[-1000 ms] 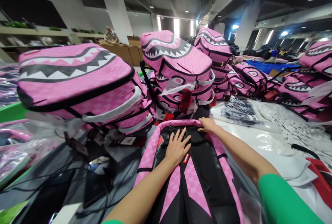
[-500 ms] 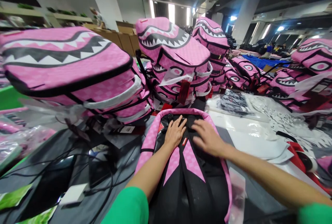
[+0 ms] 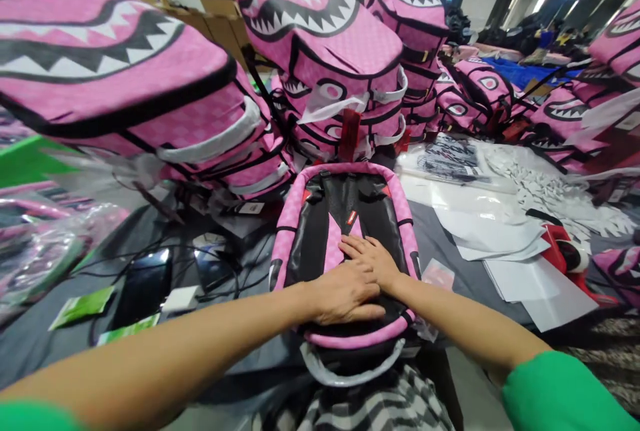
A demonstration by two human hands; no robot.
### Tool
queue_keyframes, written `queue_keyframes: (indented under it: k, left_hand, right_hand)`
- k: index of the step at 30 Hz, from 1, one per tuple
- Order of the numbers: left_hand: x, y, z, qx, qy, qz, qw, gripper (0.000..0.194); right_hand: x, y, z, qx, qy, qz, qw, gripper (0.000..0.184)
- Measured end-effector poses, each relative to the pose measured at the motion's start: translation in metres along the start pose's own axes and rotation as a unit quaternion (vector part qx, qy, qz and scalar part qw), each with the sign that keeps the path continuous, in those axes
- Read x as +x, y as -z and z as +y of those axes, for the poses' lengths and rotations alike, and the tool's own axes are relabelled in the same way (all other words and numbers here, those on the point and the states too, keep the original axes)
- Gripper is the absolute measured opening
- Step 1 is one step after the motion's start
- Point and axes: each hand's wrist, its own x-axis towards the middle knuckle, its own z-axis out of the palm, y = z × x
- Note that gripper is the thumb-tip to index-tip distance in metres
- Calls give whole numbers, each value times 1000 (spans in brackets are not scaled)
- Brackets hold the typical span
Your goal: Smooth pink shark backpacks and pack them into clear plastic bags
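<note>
We note a grey worktable (image 3: 460, 271) in a hall stacked with goods; three piles of pink backpacks (image 3: 320, 58) rise beyond our fingertips. One backpack (image 3: 305, 231) lies face down under both palms. Left hand (image 3: 345, 294) and right hand (image 3: 373, 259) press flat, fingers extended, grasping nothing.

Sliding down the backpack (image 3: 345, 218) from its top end toward its near, bottom end: left hand (image 3: 345, 294) now pressing flat just above the lower pink rim, right hand (image 3: 373, 259) leaving the top edge, crossing inward, now lying flat beside and partly under the left. Leaning closer over the worktop's (image 3: 450, 271) near edge, stacks looming larger.
</note>
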Motion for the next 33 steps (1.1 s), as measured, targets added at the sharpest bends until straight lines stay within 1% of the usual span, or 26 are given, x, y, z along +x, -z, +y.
queue_keyframes:
  k: [2,3,4,5,6,7,8,9,10,11,12,13,14,15,16,17,19,21,22,24,27,30,31,32,33]
  left_hand:
    - [5,-24,-9,55,-26,47,997,33]
    - [8,-36,-17,69,-23,77,994,33]
    - [9,-47,-25,75,-9,104,992,34]
    - [10,-56,-31,78,14,125,989,35]
    - [11,-62,-35,80,39,140,986,36]
    - [11,-65,-36,84,59,149,984,36]
    - [10,-66,-36,89,74,156,981,36]
    - [10,-63,-34,95,90,167,977,36]
    - [9,-59,-32,100,108,179,973,38]
    - [6,-54,-30,106,125,193,967,40]
    - [3,-49,-29,112,141,207,962,41]
    - [-2,-44,-29,120,162,217,955,39]
    - [-9,-42,-30,131,189,217,949,37]
    - [-16,-41,-33,142,224,207,942,36]
    - [-24,-42,-35,153,264,186,934,40]
    - [-31,-44,-39,163,305,157,925,47]
    - [-41,-51,-44,174,370,99,907,54]
    - [-43,-56,-47,174,394,68,900,56]
    - [-41,-57,-48,172,398,60,899,57]
    - [-36,-56,-46,166,407,51,897,57]
    - [-32,-59,-34,157,418,42,894,61]
    - [-33,-76,-6,141,411,52,899,67]
    - [-34,-82,5,132,406,60,902,70]
    - [-35,-86,17,123,399,66,906,74]
    - [-35,-87,27,113,392,68,911,78]
  right_hand:
    - [3,-8,5,52,-35,60,996,44]
    - [5,-9,8,89,-61,102,989,41]
    - [6,-8,10,129,-93,150,976,39]
    - [6,-4,11,167,-126,205,956,38]
    - [6,2,11,194,-153,262,933,38]
    - [5,11,9,204,-164,312,913,38]
    - [4,22,5,198,-146,346,906,37]
    - [2,34,-2,179,-89,354,913,33]
    - [0,45,-10,149,5,333,931,28]
    - [-2,54,-19,112,127,274,947,22]
    - [-5,61,-29,73,252,187,947,17]
    - [-7,64,-37,36,351,94,931,14]
    - [-9,64,-43,2,409,11,912,12]
    - [-10,61,-47,-24,431,-49,901,12]
    - [-11,55,-48,-41,429,-87,898,11]
    - [-12,47,-47,-49,419,-105,901,11]
    - [-11,28,-38,-50,413,-115,902,11]
    - [-8,11,-27,-53,422,-120,897,11]
    - [-7,4,-23,-60,416,-120,899,11]
    - [-8,-3,-21,-86,382,-103,914,13]
    - [-18,2,-30,-107,320,-35,941,17]
    - [-29,19,-33,-99,269,62,956,20]
    - [-29,26,-29,-102,228,104,963,24]
    - [-27,33,-23,-109,166,143,970,29]
    - [-23,39,-14,-118,87,169,975,35]
